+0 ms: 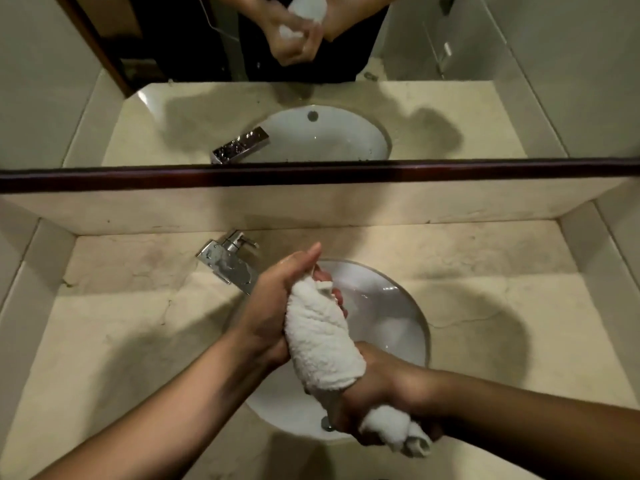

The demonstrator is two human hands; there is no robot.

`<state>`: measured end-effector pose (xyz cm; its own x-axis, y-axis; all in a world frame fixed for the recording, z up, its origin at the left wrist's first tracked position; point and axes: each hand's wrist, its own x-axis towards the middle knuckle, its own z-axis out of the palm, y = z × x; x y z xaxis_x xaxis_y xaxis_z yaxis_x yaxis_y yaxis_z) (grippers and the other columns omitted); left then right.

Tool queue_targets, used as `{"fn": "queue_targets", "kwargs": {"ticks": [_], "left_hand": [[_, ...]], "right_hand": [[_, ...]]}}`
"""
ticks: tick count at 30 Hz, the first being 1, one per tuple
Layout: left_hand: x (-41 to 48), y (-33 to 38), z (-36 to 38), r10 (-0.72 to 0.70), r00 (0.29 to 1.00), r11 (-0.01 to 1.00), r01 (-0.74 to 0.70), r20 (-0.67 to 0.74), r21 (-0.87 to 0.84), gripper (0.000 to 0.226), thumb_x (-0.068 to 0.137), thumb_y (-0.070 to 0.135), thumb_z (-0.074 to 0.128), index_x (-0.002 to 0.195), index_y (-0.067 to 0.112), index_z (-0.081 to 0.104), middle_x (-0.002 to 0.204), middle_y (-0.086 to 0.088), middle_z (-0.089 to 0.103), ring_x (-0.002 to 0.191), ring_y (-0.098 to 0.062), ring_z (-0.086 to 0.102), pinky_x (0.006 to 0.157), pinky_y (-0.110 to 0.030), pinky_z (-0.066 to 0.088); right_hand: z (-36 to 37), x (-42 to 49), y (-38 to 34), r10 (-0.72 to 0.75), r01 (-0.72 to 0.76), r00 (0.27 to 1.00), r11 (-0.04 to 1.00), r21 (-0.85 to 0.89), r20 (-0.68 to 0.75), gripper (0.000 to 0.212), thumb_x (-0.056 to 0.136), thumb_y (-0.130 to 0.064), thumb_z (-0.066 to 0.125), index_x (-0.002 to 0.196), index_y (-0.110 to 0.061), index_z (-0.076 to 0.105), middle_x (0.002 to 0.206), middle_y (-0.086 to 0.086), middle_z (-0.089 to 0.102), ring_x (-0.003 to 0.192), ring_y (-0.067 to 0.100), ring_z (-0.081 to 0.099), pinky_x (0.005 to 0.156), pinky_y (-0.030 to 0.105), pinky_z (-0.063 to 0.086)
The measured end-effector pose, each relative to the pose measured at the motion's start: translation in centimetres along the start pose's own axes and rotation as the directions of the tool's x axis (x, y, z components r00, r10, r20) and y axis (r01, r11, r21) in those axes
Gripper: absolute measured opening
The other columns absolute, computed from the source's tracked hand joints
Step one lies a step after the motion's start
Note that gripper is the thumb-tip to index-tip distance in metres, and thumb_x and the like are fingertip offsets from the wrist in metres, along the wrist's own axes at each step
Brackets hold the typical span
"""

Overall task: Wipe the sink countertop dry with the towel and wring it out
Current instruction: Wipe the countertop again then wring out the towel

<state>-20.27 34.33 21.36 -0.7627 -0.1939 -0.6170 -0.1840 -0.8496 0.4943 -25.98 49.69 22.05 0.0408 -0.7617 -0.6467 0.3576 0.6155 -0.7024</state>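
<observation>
A white towel [322,337] is rolled into a thick twisted rope and held over the white sink basin [391,306]. My left hand [277,299] grips its upper end, thumb pointing up toward the back wall. My right hand [377,400] is closed around its lower end, and a short tail of towel sticks out past the fingers near the basin's front rim. The beige stone countertop [131,323] surrounds the basin on both sides.
A chrome faucet [228,263] stands at the back left of the basin, its spout reaching toward my left hand. A mirror [311,81] with a dark frame rises behind the counter's backsplash. Side walls close in the counter at left and right.
</observation>
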Motion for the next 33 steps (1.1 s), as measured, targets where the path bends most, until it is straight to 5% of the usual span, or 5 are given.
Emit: {"fn": "queue_targets", "kwargs": {"ticks": [11, 20, 24, 28, 33], "left_hand": [[1.0, 0.3, 0.8, 0.193, 0.969, 0.981, -0.19, 0.154, -0.032, 0.03, 0.08, 0.031, 0.066, 0.059, 0.012, 0.056, 0.059, -0.004, 0.052, 0.054, -0.024, 0.058, 0.062, -0.032, 0.051], [-0.3, -0.1, 0.1, 0.243, 0.934, 0.953, -0.281, 0.262, 0.117, 0.033, 0.07, 0.035, 0.083, 0.062, 0.013, 0.061, 0.066, -0.008, 0.062, 0.077, -0.03, 0.071, 0.077, -0.04, 0.058], [-0.4, 1.5, 0.0, 0.138, 0.973, 0.922, -0.194, 0.182, 0.336, 0.013, 0.081, 0.016, 0.076, 0.093, 0.014, 0.079, 0.126, -0.014, 0.071, 0.124, -0.035, 0.064, 0.109, -0.056, 0.047], [-1.7, 1.1, 0.9, 0.235, 0.972, 0.843, -0.205, 0.002, 0.497, 0.063, 0.076, 0.01, 0.079, 0.128, 0.043, 0.066, 0.134, 0.008, 0.066, 0.12, -0.019, 0.067, 0.086, -0.034, 0.059], [-2.2, -2.4, 2.0, 0.374, 0.922, 0.763, -0.244, -0.101, 0.598, 0.072, 0.059, 0.039, 0.095, 0.125, 0.036, 0.066, 0.115, 0.006, 0.074, 0.103, -0.011, 0.074, 0.089, -0.035, 0.06]], "right_hand": [[-1.3, 2.7, 0.8, -0.058, -0.148, 0.872, 0.915, 0.375, 0.486, 0.038, 0.067, 0.002, 0.063, 0.101, -0.017, 0.057, 0.067, -0.006, 0.065, 0.05, 0.003, 0.058, 0.048, 0.014, 0.047], [-2.2, 0.8, 0.3, -0.037, 0.042, 0.957, 0.999, -0.011, 0.287, 0.053, 0.068, 0.012, 0.067, 0.107, -0.024, 0.064, 0.094, -0.02, 0.073, 0.097, -0.002, 0.066, 0.088, 0.018, 0.051], [-2.5, -0.6, 0.1, -0.077, 0.065, 0.997, 0.936, -0.347, -0.019, 0.032, 0.074, 0.004, 0.08, 0.098, -0.015, 0.073, 0.09, 0.001, 0.077, 0.083, 0.011, 0.071, 0.081, 0.041, 0.063], [-1.7, -2.1, 0.7, -0.201, -0.168, 0.883, 0.71, -0.684, -0.425, 0.028, 0.069, -0.025, 0.065, 0.09, -0.038, 0.053, 0.069, -0.01, 0.066, 0.06, 0.004, 0.062, 0.054, 0.026, 0.051], [2.1, -2.5, 2.0, -0.262, -0.412, 0.748, 0.537, -0.736, -0.61, 0.051, 0.086, -0.033, 0.056, 0.133, -0.031, 0.036, 0.108, -0.002, 0.069, 0.098, 0.027, 0.07, 0.079, 0.035, 0.055]]}}
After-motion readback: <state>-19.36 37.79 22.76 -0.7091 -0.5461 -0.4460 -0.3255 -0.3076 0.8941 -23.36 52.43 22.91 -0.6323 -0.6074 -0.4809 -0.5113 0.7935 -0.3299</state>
